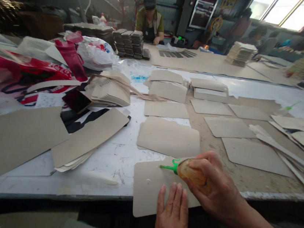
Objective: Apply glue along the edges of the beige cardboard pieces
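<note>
My right hand (211,186) is wrapped around a small amber glue bottle (191,173) with a green nozzle (169,166). The nozzle tip points left and touches the top edge of a beige card piece (148,187) at the table's near edge. My left hand (172,216) lies flat on that card's lower part with fingers stretched out, holding it down. Another beige card piece (169,137) lies just beyond it.
Several beige card pieces (252,154) are spread over the white table (113,157). A stack of cards (110,92), a phone (76,100) and red-and-white bags (21,70) sit at left. A seated person (150,21) works at the far end by dark stacks (130,43).
</note>
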`<control>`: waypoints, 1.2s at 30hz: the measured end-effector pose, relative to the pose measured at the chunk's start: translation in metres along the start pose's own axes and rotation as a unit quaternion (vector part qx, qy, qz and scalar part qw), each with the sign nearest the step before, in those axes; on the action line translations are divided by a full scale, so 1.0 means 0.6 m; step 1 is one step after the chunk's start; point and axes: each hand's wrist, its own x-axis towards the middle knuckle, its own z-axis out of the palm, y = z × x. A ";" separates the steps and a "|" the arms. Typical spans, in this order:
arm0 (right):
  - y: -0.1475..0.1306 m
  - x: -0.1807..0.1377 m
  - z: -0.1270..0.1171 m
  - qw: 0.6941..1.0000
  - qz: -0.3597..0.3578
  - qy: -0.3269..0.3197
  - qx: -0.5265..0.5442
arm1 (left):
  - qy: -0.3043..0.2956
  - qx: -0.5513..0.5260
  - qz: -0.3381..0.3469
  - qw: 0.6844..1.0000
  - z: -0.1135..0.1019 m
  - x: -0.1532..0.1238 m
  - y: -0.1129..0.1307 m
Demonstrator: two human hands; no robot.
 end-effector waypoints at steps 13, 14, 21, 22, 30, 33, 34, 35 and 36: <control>-0.018 0.017 0.018 0.999 -0.011 0.012 0.032 | 0.047 -0.068 -0.085 0.993 0.021 -0.021 0.015; -0.012 0.012 0.013 1.000 -0.010 0.015 0.021 | 0.043 -0.059 -0.080 0.994 0.021 -0.020 0.015; 0.015 -0.016 -0.017 1.000 0.020 0.014 -0.018 | 0.025 -0.043 -0.060 0.997 0.009 -0.007 0.010; 0.018 -0.018 -0.021 0.999 0.022 0.014 -0.022 | 0.021 -0.043 -0.057 0.997 0.007 -0.005 0.010; 0.047 -0.039 -0.052 0.998 0.035 0.012 -0.053 | 0.005 -0.034 -0.045 0.998 0.008 -0.009 0.004; 0.056 -0.048 -0.064 0.997 0.042 0.019 -0.058 | -0.019 -0.023 -0.017 0.999 0.003 -0.011 -0.005; 0.059 -0.051 -0.068 0.997 0.046 0.023 -0.061 | -0.036 -0.015 0.000 0.999 0.000 -0.011 -0.009; 0.063 -0.055 -0.072 0.996 0.049 0.026 -0.064 | -0.052 -0.007 0.017 0.998 -0.003 -0.010 -0.012; 0.067 -0.058 -0.076 0.996 0.052 0.030 -0.068 | -0.067 0.000 0.033 0.997 -0.005 -0.010 -0.015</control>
